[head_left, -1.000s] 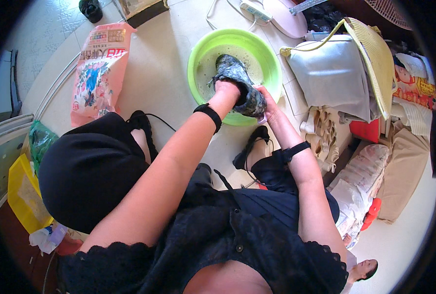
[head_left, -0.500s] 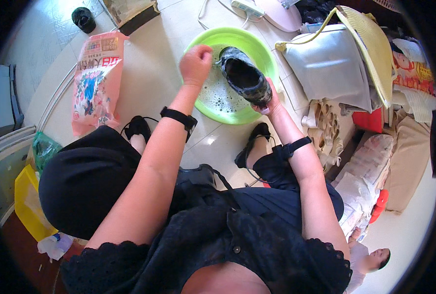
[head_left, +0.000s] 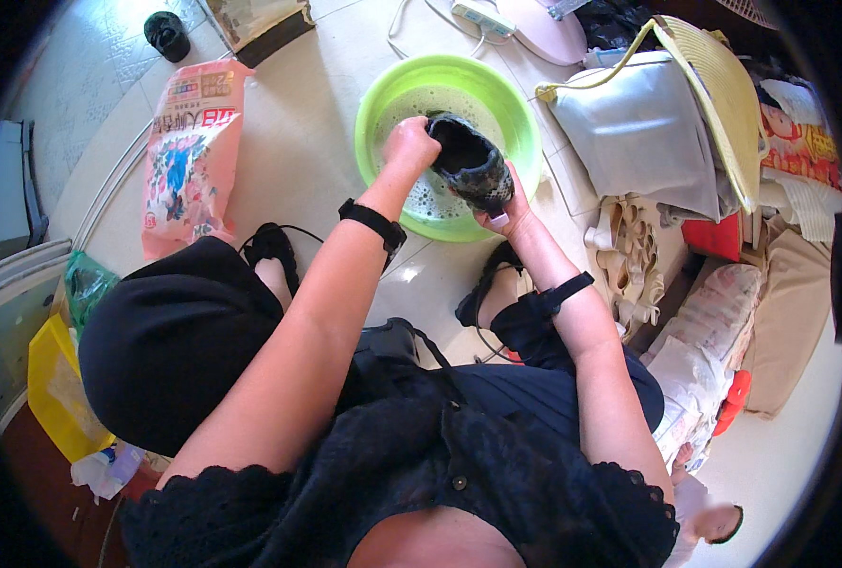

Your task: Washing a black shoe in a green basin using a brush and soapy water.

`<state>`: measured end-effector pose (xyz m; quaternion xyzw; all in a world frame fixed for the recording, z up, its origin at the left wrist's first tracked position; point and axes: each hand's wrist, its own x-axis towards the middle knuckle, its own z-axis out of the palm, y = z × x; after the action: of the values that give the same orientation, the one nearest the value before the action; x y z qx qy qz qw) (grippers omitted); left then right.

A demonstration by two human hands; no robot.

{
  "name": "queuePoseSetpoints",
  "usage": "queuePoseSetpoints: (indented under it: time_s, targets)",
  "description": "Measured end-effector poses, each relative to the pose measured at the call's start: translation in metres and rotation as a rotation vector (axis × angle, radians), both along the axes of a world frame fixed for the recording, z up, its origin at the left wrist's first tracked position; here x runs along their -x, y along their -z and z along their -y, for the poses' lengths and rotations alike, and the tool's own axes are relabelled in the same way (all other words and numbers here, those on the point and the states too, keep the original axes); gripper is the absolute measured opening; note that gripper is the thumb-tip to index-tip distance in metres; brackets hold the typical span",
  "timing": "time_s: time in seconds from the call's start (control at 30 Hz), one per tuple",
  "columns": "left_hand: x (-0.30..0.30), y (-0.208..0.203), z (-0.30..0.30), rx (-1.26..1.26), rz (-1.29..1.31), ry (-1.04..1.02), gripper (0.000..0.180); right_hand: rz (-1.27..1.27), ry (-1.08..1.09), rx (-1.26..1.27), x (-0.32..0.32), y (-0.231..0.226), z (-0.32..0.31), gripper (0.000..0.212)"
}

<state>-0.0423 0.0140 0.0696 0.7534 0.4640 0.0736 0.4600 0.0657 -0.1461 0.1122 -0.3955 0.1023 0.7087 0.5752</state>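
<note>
Over the light green basin (head_left: 369, 95) of sudsy water I hold a wet, dark grey and black patterned shoe (head_left: 496, 170), its opening turned up toward me. My right hand (head_left: 508, 206) grips the end nearer to me, its fingers partly hidden beneath. A small pale purple piece (head_left: 499, 220) shows at that hand; I cannot tell what it is. At the shoe's far left end, my left hand (head_left: 411, 145) is closed on the rim of the opening, fingertips out of sight.
A pink printed bag (head_left: 192, 161) lies left of the basin. Another dark shoe (head_left: 166, 36) rests at the far left. On the right are a silvery bag (head_left: 620, 133), a straw hat (head_left: 709, 104) and beige sandals (head_left: 624, 256). A person (head_left: 700, 516) is at the lower right.
My left hand has come from above the basin's left side, right and slightly down, onto the shoe's end. The shoe has shifted a little left and down with my right hand.
</note>
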Motion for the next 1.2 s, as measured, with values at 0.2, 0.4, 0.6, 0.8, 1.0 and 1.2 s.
queuePoseSetpoints:
  time_s: [0.2,0.4,0.6,0.8,1.0,1.2]
  targets:
    - [0.005,0.012,-0.006,-0.060,0.121,0.015,0.021,-0.065,0.001,-0.019,-0.004,0.006,0.003,0.049]
    - [0.008,0.015,-0.010,-0.065,0.247,0.073,0.025,-0.032,-0.037,-0.043,-0.006,0.002,0.002,0.045]
    - [0.004,0.010,-0.002,-0.162,0.148,0.081,0.027,0.208,-0.329,0.215,-0.050,0.019,0.017,0.036]
    - [-0.005,-0.010,0.014,-0.236,0.083,0.095,0.027,1.346,-0.958,0.379,-0.067,-0.064,0.003,0.035]
    - [-0.004,-0.018,0.018,-0.261,-0.048,0.160,0.025,1.913,-1.171,0.122,-0.043,-0.152,-0.019,0.040]
    - [-0.004,-0.016,0.024,-0.274,-0.107,0.214,0.023,1.801,-1.478,-0.047,-0.012,-0.121,-0.021,0.034]
